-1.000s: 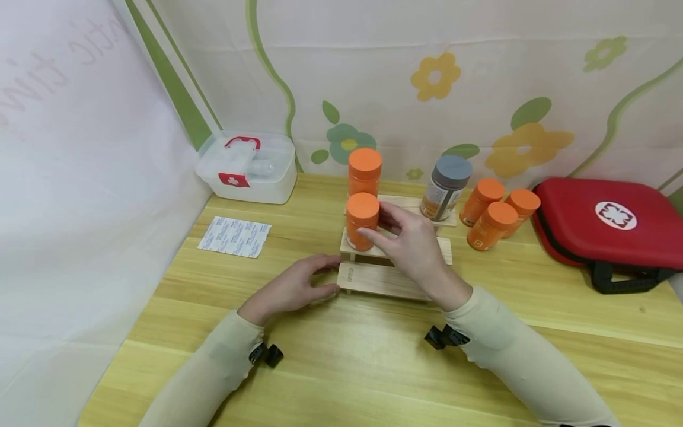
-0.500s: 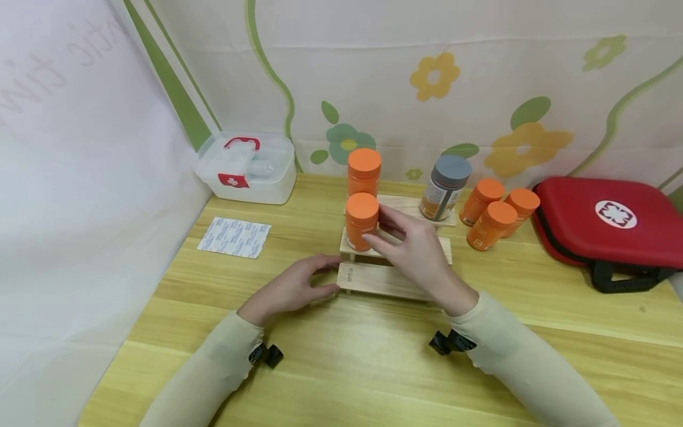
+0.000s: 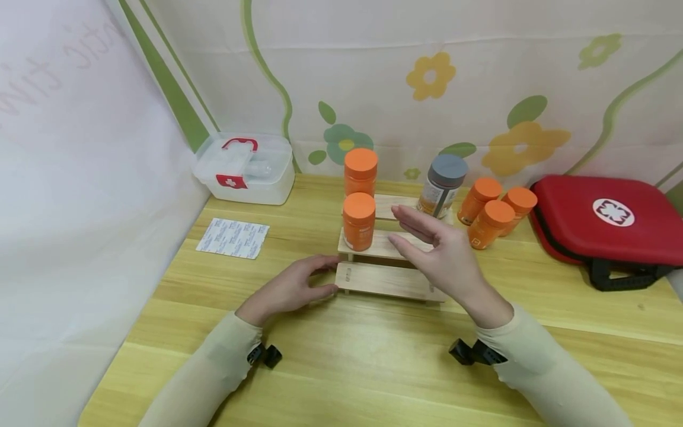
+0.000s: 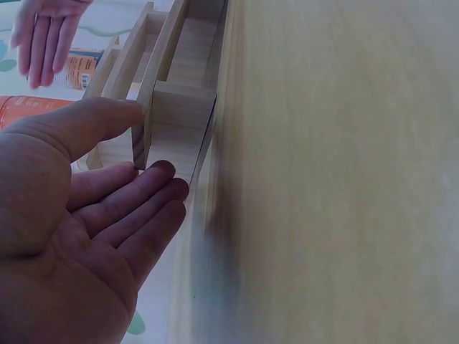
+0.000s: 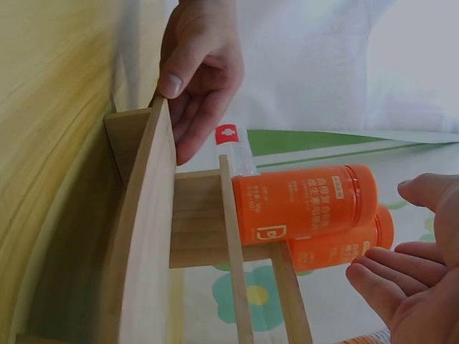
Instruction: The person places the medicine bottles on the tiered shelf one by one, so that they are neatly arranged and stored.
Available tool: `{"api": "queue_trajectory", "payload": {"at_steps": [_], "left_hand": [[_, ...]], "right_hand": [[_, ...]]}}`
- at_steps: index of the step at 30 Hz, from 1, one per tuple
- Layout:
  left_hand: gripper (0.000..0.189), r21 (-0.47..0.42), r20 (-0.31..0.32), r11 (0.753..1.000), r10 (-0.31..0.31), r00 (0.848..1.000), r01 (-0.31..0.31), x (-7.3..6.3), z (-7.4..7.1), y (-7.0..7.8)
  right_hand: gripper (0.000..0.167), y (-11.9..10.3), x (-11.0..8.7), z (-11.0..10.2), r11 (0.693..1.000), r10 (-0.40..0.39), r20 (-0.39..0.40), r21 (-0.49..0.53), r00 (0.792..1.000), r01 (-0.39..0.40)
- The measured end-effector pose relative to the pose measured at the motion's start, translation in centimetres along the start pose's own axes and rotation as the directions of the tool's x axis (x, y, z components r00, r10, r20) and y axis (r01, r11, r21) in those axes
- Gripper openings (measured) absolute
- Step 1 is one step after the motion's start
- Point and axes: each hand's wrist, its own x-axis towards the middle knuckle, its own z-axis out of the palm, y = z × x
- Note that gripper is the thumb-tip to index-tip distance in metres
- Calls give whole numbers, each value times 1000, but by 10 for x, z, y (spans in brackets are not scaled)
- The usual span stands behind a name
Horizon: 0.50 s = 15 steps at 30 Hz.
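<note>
Mid-tier on our rack point(image 3: 392, 281), orange btl point(image 3: 358, 228) stands; R hand point(image 3: 450, 258) empty, fingers apart; L hand point(image 3: 290, 289), fingers relaxed, seems to touch rack. We're prob. finishing placement; next needs R clear w/o bumps.

The rack point(image 3: 386, 281) is smooth, matt wood, the table point(image 3: 341, 379) wood with a soft sheen. Orange jars point(image 3: 358, 228) on the rack look like smooth plastic; the far-left box point(image 3: 272, 188) is cloudy plastic, the sleeves point(image 3: 213, 367) matt cloth.

Flowered white fabric point(image 3: 341, 77) backs a wooden table point(image 3: 352, 367).
</note>
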Motion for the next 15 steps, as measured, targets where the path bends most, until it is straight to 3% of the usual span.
{"api": "queue_trajectory", "payload": {"at_steps": [8,15], "left_hand": [[62,-2,3,1000,9,1000,-9,0,0,1],[62,-8,3,1000,1,1000,-1,0,1,2]], "right_hand": [[57,-3,-8,-21,995,-67,-52,66,996,71],[60,-4,-18,-39,995,-89,-63,38,994,91]]}}
